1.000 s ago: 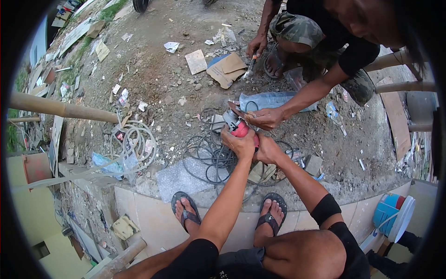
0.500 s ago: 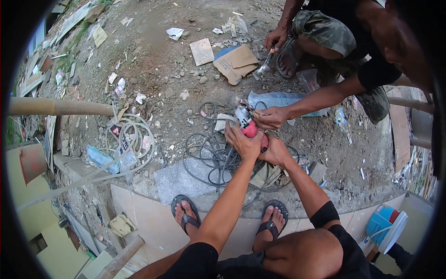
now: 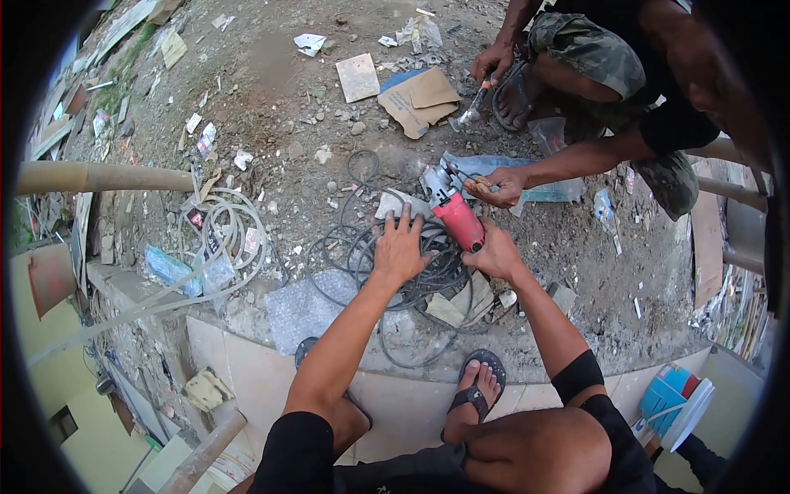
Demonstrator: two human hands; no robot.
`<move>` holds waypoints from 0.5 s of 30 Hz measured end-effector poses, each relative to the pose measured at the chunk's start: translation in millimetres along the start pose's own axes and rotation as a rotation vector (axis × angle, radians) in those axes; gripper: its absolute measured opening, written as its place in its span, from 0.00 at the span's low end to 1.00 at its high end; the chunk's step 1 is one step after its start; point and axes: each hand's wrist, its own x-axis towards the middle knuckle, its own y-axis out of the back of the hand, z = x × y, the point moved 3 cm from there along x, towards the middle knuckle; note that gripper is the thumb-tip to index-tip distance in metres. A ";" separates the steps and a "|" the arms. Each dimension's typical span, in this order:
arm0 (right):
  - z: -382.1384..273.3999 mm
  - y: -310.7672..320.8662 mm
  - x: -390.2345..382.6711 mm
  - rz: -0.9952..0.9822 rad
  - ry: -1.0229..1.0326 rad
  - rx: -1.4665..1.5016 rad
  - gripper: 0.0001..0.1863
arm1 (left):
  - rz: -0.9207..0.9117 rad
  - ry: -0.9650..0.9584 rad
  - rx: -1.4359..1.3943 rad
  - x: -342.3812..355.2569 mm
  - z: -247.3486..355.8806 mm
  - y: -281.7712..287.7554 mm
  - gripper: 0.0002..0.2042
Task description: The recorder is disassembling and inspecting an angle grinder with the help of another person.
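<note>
A red angle grinder (image 3: pixel 459 222) with a silver head slants over the dirt in the middle. My right hand (image 3: pixel 497 252) is closed around its rear end. Spread and holding nothing, my left hand (image 3: pixel 400 249) is over a tangle of dark cable (image 3: pixel 443 262), left of the grinder and apart from it. A flat whitish piece (image 3: pixel 397 204) lies just beyond my left fingers. At the grinder's head, a co-worker's hand (image 3: pixel 499 186) pinches a small thin item that I cannot make out. The co-worker's other hand (image 3: pixel 492 62) holds a hammer (image 3: pixel 471 111).
Bubble wrap (image 3: pixel 298 306) lies near my feet, on the left. Farther left are a coiled clear hose (image 3: pixel 247 216) and a bamboo pole (image 3: pixel 107 183). Torn cardboard (image 3: pixel 418 100) and a square tile (image 3: pixel 357 77) lie ahead. A blue-and-white bucket (image 3: pixel 675 405) stands at the lower right.
My left hand has let go of the grinder and moved left over the cable. The grinder has tilted, showing more of its red body. The co-worker's near hand has shifted slightly right.
</note>
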 end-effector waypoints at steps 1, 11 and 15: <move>1.8 1.9 -0.8 0.007 0.010 -0.012 0.39 | -0.035 0.031 -0.010 -12.5 3.3 -4.3 0.41; 9.1 9.6 -15.9 0.033 0.054 -0.027 0.38 | -0.549 0.054 -0.117 -49.9 28.2 42.9 0.26; -2.5 6.5 -12.7 0.021 0.011 0.048 0.39 | 0.117 0.112 0.278 20.3 -0.6 33.9 0.24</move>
